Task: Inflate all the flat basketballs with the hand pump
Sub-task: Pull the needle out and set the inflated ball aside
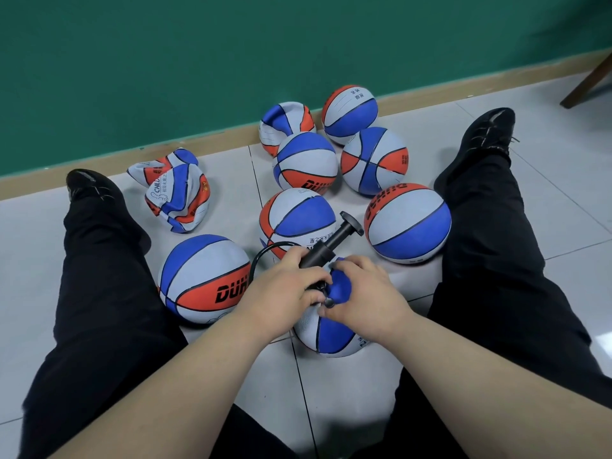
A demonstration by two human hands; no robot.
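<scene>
The left hand (284,289) grips the black hand pump (328,245) low on its barrel. The right hand (361,293) pinches the dented blue top of the half-flat basketball (334,336) on the floor between the legs (99,276). Beyond them round balls (306,164) cluster. A crumpled flat ball (175,190) lies to the left, and a second flat ball (284,122) sits by the green wall (165,61).

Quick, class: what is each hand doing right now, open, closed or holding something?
Left hand: closed round the barrel of the hand pump.
Right hand: fingers curled on the basketball between the legs, gripping it.
</scene>
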